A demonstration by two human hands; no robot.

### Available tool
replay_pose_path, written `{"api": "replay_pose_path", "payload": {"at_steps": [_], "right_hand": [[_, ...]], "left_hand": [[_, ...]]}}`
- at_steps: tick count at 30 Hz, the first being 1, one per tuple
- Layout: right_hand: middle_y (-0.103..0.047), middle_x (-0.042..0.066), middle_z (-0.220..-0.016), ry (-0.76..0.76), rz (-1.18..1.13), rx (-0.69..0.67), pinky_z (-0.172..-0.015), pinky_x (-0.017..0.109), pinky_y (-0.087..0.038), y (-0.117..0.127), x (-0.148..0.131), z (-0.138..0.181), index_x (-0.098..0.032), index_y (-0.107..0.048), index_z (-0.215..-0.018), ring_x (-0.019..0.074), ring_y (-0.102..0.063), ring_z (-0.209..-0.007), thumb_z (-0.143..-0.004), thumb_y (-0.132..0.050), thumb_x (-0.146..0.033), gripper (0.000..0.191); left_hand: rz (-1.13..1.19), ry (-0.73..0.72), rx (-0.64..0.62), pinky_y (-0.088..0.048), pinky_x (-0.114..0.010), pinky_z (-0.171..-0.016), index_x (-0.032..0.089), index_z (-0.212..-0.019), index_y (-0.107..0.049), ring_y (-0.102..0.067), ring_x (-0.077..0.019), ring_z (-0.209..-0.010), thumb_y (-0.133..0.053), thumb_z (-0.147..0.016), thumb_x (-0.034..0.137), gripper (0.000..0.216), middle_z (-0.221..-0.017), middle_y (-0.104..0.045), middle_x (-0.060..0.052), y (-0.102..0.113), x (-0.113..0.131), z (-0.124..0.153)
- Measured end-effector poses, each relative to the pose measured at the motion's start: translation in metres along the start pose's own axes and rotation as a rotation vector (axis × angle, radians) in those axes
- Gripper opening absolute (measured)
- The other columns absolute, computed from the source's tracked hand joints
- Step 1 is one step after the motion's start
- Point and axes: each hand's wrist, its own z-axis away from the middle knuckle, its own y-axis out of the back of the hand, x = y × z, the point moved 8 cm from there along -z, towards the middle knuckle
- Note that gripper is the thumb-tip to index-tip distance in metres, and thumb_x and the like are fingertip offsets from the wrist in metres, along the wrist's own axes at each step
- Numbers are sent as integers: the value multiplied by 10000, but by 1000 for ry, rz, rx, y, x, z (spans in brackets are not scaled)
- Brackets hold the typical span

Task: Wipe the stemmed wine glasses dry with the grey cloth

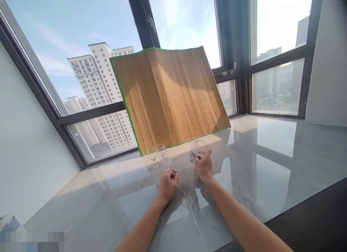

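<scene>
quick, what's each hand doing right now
Left hand: closed on the stem of a small wine glass.
Right hand: closed around a second wine glass, another just behind it.

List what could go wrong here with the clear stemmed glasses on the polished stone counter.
1. The left hand grips one clear stemmed glass right next to two free-standing stemmed glasses; a small sideways move could knock them over.
2. The right hand holds two more clear glasses together, so they might clink or chip.
3. The green-edged bamboo mat leans against the window just behind and could slide onto the glasses on the glossy stone counter.
</scene>
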Motion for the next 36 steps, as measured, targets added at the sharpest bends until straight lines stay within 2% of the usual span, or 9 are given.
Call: {"api": "replay_pose_path", "payload": {"at_steps": [2, 6, 8, 13, 18, 25, 33, 36], "right_hand": [[-667, 111, -1158, 9, 40, -3, -790, 328, -457, 1, -3, 2, -162, -184, -1503, 276, -639, -1009, -811, -451, -223, 744], [-671, 150, -1130, -68, 153, -127, -797, 355, -460, -4, 3, 3, -87, -114, -1529, 300, -644, -986, -803, -450, -204, 809], [-665, 160, -1148, -75, 177, -147, -802, 358, -459, -4, 4, 3, -75, -102, -1532, 303, -642, -992, -799, -453, -197, 822], [-660, 134, -1187, -34, 148, -131, -801, 339, -450, -1, -3, 4, -131, -128, -1530, 285, -636, -1012, -827, -438, -193, 770], [-648, 142, -1213, 23, 177, -43, -794, 339, -447, 4, -11, 4, -164, -116, -1531, 274, -647, -997, -884, -404, -212, 710], [-697, 184, -1036, -91, 356, -149, -784, 413, -456, -2, 7, -3, -111, -107, -1544, 325, -674, -916, -928, -376, -281, 693], [-677, 182, -1139, -49, 318, -91, -804, 399, -459, 6, -5, -3, -155, -110, -1551, 302, -672, -940, -945, -369, -297, 674], [-681, 184, -1122, -63, 336, -118, -800, 409, -460, 4, -4, -3, -147, -105, -1553, 311, -672, -933, -938, -374, -287, 686]], "left_hand": [[3, -7, -1, -427, -254, -657, 185, -866, -639, -577, -140, -643, -521, -865, 339, 194, -696, -642, 3, 0, 1, 0], [6, -12, 2, -433, -259, -664, 184, -857, -637, -585, -142, -649, -527, -861, 332, 184, -701, -646, -2, 0, 1, 0], [5, -7, 1, -432, -262, -675, 185, -853, -632, -589, -145, -663, -524, -860, 331, 182, -710, -650, -5, 0, 2, 0], [-7, 6, -13, -412, -260, -650, 180, -876, -623, -569, -143, -646, -508, -871, 351, 206, -700, -633, -4, 0, 2, 0], [-11, -2, -16, -406, -256, -637, 179, -860, -623, -546, -136, -623, -505, -872, 356, 214, -674, -609, 6, 0, 2, 1], [10, 4, -11, -433, -267, -681, 182, -862, -627, -570, -143, -645, -511, -865, 360, 213, -672, -622, 3, 0, 1, 1], [13, 8, -2, -432, -263, -677, 191, -862, -643, -578, -148, -655, -523, -855, 367, 213, -690, -636, -3, 0, 1, 1], [11, 7, 0, -433, -265, -680, 191, -865, -645, -583, -150, -661, -533, -845, 358, 202, -697, -643, -3, 0, 1, 1]]}}
